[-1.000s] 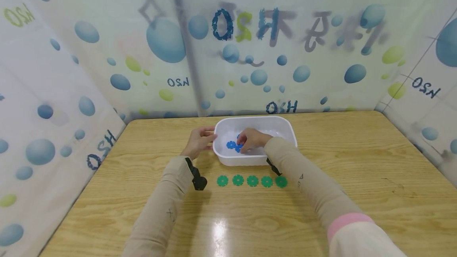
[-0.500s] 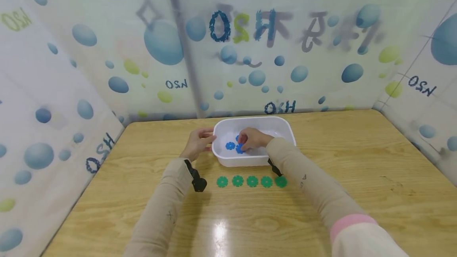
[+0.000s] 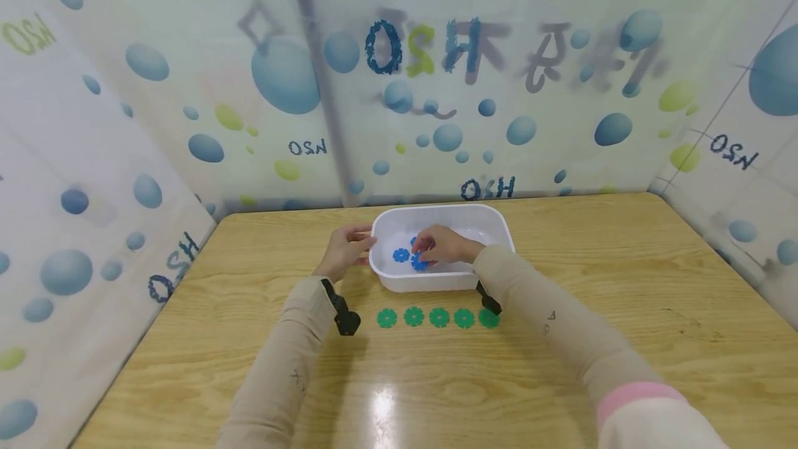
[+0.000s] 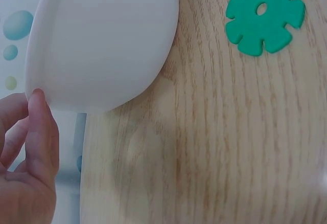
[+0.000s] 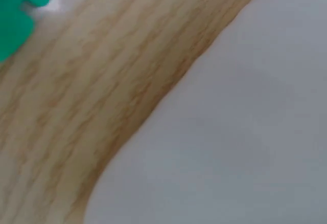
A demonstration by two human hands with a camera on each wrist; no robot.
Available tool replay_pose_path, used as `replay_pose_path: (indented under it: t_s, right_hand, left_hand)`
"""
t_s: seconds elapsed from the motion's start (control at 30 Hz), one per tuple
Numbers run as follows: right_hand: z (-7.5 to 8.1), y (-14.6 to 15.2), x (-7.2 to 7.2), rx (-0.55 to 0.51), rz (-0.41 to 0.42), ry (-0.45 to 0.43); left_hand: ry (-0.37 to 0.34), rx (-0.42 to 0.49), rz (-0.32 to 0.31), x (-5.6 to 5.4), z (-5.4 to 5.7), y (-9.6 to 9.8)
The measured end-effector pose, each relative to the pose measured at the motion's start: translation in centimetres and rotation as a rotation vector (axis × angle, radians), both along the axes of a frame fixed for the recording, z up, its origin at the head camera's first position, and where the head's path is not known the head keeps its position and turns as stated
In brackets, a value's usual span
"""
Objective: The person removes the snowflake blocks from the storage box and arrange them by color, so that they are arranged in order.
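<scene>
A white plastic tub stands on the table, with a few blue snowflake discs at its left end. My left hand is at that end, its thumb and fingers pinching the rim; the left wrist view shows the thumb of this hand against the tub's edge. Inside the tub, the curled fingers of my right hand pinch a blue disc, partly covered by them. Another blue disc shows behind the fingers. The right wrist view has only the tub wall, not the hand.
In front of the tub lies a row of several green snowflake discs, the rightmost one close under my right wrist. The wooden table meets a patterned curtain at its back and sides.
The right forearm has swung a little to the right, while its fingers stay in the tub. The blue disc at the fingers has shifted slightly. The left hand stays at the rim.
</scene>
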State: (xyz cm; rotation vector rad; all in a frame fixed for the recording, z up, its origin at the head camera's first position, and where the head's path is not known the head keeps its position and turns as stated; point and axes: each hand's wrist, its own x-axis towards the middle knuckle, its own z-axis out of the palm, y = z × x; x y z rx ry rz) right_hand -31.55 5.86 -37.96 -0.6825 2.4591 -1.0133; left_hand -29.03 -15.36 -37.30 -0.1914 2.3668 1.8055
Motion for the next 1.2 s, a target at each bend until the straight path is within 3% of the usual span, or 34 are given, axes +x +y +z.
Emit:
replay_pose_path:
  t_s: [0.37, 0.87, 1.2]
  right_hand:
    - [1.1, 1.7, 1.5, -0.115, 0.039, 0.022]
    - [3.1, 3.3, 4.5, -0.324, 0.086, 0.221]
    - [3.6, 3.0, 7.0, -0.365, 0.143, 0.196]
  left_hand:
    - [-0.008, 0.012, -0.004, 0.0, 0.1, 0.1]
    - [-0.002, 0.007, -0.002, 0.1, 0.2, 0.2]
    - [-0.014, 0.005, -0.002, 0.1, 0.2, 0.1]
